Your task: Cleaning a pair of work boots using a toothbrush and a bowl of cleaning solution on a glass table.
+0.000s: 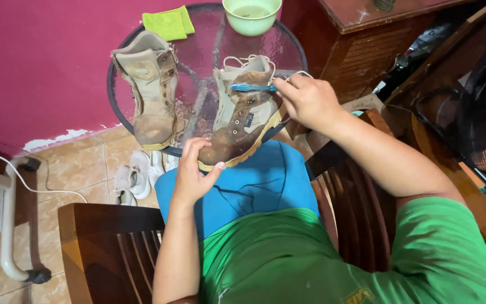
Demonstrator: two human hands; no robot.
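Two worn tan-and-brown boots stand on a round glass table (pixel 209 39). My left hand (pixel 193 171) grips the toe of the nearer boot (pixel 243 121), which has white laces and a yellowish sole edge. My right hand (pixel 307 101) holds a blue toothbrush (pixel 251 87) against that boot's upper, near the laces. The other boot (pixel 150 90) stands untouched at the table's left side.
A pale green bowl (pixel 251 14) and a folded green cloth (pixel 169 23) sit at the table's far edge. White shoes (pixel 136 174) lie on the tiled floor below. Wooden chairs (pixel 102 242) flank my lap. A wooden cabinet (pixel 361 28) stands at the right.
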